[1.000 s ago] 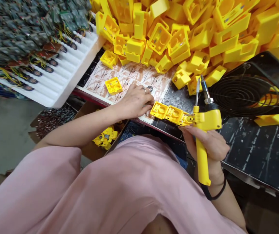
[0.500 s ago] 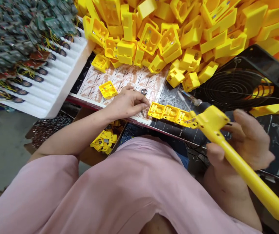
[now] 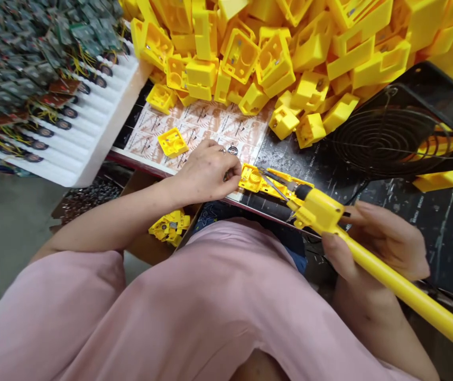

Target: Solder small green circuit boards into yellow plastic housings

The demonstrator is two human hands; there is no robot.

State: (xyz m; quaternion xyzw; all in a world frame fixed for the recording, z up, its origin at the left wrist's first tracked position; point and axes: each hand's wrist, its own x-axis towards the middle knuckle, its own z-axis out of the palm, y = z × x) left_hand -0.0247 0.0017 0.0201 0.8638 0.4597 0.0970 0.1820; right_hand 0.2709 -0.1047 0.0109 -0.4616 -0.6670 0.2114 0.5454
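Observation:
My right hand [image 3: 385, 241] grips a yellow soldering gun [image 3: 323, 211] with a black collar and a thin metal tip. A thin feed tube runs beside the tip. Both point left over a row of small yellow plastic housings [image 3: 252, 178] at the table edge, and the gun hides part of the row. At the row's left end my left hand [image 3: 214, 169] has its fingers curled and pinched together; a dark bit shows between them, too hidden to name. A small round black part [image 3: 232, 151] lies just behind that hand. One loose yellow housing [image 3: 172, 143] rests to its left.
A heap of yellow housings [image 3: 240, 55] fills the back. To the left stands a white foam tray [image 3: 103, 124] with green circuit boards [image 3: 20, 58] and wired round parts. A black fan [image 3: 393, 127] stands at right. Below the edge, a box holds yellow parts [image 3: 170, 227].
My right hand has brought the soldering gun left and down, its tip now over the row of housings. My left hand stays at the row's left end, its fingers more curled.

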